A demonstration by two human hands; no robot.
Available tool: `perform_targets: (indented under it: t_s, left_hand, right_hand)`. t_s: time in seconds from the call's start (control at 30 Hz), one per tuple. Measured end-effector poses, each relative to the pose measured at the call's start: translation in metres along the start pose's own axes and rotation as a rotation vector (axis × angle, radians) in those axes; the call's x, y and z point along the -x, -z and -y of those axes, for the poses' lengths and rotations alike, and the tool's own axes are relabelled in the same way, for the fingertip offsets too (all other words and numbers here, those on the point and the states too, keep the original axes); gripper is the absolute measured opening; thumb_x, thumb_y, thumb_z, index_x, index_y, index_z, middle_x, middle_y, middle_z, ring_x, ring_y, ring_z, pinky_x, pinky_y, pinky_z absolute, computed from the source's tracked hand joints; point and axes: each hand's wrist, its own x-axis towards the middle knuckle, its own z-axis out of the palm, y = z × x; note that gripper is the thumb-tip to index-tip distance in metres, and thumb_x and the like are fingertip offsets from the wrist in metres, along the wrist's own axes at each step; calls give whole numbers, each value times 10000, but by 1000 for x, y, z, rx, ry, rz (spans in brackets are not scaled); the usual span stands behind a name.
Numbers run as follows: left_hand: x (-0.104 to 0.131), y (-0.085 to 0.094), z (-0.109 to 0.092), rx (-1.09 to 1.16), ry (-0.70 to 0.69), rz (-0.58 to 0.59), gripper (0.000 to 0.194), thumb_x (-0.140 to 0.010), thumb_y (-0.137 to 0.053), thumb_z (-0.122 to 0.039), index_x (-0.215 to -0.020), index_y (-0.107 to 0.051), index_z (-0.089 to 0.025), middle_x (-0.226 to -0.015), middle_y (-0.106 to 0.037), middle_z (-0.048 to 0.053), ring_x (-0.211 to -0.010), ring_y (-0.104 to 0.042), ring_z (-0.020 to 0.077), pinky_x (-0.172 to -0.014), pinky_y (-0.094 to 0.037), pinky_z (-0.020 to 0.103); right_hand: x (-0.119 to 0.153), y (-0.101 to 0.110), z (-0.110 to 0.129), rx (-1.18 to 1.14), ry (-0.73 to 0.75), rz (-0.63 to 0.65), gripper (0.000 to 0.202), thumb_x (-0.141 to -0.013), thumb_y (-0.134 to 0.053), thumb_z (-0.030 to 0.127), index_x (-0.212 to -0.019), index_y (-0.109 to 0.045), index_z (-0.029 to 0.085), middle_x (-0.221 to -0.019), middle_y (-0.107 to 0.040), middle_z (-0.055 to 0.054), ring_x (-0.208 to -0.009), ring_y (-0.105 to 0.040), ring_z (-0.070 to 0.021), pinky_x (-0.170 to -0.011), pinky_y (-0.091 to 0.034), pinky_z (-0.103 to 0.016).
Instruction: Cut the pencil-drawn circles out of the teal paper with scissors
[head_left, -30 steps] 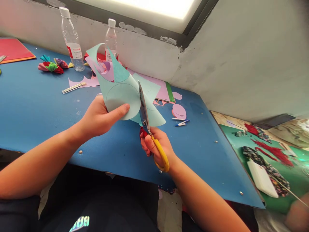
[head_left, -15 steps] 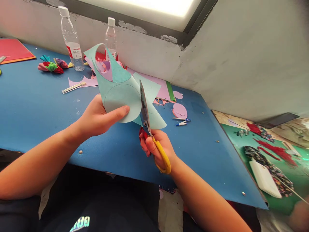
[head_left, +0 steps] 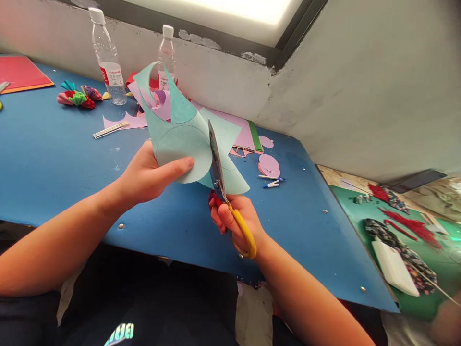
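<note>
Above blue tabletop (head_left: pixel 173 226), hands (head_left: pixel 154 175) gripping curved aqua paper (head_left: pixel 180 146), metal-bladed scissors (head_left: pixel 217 178)

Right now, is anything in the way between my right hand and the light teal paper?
Nothing visible is in the way. Your right hand holds the scissors, whose blades reach the light teal paper beside its drawn circle. Your left hand grips the paper left of the blades, thumb clear of them.
</note>
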Motion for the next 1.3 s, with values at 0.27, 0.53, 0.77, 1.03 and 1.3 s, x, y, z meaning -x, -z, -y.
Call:
perform_targets:
  t_s: [0.27, 0.53, 0.77, 1.03, 1.3]
  left_hand:
    - [0, 2, -4, 5, 11, 12, 289, -759, -1092, -453, -852, -876, -284, -948, -902, 71, -1136, -896, 439, -1032, -794, 582]
    - [4, 3, -3, -18, 25, -37, 356, -863, -1048, -524, -1021, -936, -225, -1095, -944, 106, -1228, -891, 436, -1074, -779, 544]
    - [5, 1, -2, -76, 4, -150, 412, -935, -1025, -633, -1029, -958, -238, -1156, -948, 89, -1141, -908, 386, -988, -786, 490]
    - [4, 7, -3, -185, -50, -112, 430, -937, -1011, -669, -1030, -952, -253, -1102, -932, 89, -1103, -902, 387, -972, -787, 510]
    - [3, 8, -2, -304, -127, -129, 431, -958, -967, -702, -941, -909, -275, -983, -886, 71, -1003, -878, 370, -894, -763, 504]
  right_hand:
    - [-1, 1, 0, -13, 8, 6, 805, -958, -793, 1027, -942, -684, 230, -643, -514, 42, -562, -429, -142, -493, -355, -315]
    - [-2, 2, -1, -15, -4, 0, 787, -958, -812, 1009, -919, -668, 235, -643, -516, 46, -548, -425, -133, -487, -355, -308]
    - [-3, 2, -2, -6, 4, -20, 775, -952, -835, 991, -928, -682, 232, -713, -533, 23, -627, -451, -155, -508, -366, -308]
    - [-2, 4, -4, 8, -4, 7, 815, -954, -787, 1034, -994, -717, 223, -761, -570, -2, -671, -489, -176, -531, -390, -317]
    - [-1, 3, 1, -52, -46, 49, 832, -928, -796, 1051, -978, -682, 228, -701, -551, 34, -553, -443, -134, -499, -399, -316]
